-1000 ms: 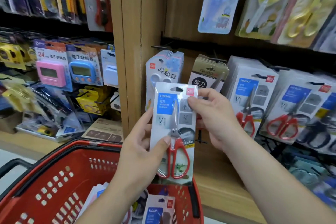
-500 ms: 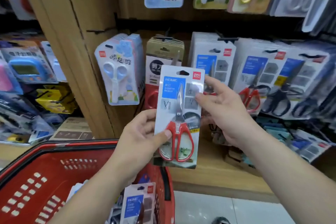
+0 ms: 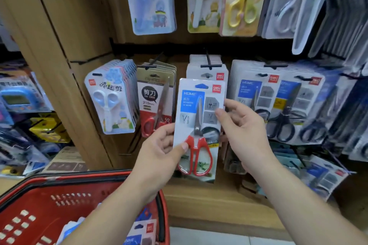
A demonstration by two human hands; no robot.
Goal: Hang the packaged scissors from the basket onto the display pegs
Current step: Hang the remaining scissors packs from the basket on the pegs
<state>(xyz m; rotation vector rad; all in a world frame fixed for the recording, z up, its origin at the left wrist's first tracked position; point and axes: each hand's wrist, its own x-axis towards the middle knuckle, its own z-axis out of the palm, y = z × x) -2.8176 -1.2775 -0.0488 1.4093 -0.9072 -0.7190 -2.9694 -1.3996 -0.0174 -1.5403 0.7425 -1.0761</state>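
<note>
A pack of red-handled scissors (image 3: pixel 196 117) with a blue label is held upright in front of the shelf. My left hand (image 3: pixel 159 151) pinches its lower left edge, thumb on the front. My right hand (image 3: pixel 242 131) holds its right edge, fingers on the front. Just behind and above the pack, a black peg (image 3: pixel 209 63) carries a stack of matching packs (image 3: pixel 207 71). The pack's hang hole sits below that peg's tip. The red basket (image 3: pixel 59 191) stands at the lower left with more packs (image 3: pixel 143 232) inside.
Neighbouring pegs hold child scissors (image 3: pixel 111 95), brown-card red scissors (image 3: pixel 155 103) and black-handled scissors (image 3: pixel 278 105). More packs hang in the row above. A wooden upright (image 3: pixel 65 45) divides the shelving at left. A wooden shelf ledge (image 3: pixel 209 205) runs below.
The pack has risen and come closer to the peg with matching packs. The view has swung right and nearer the shelf. Both hands keep their hold.
</note>
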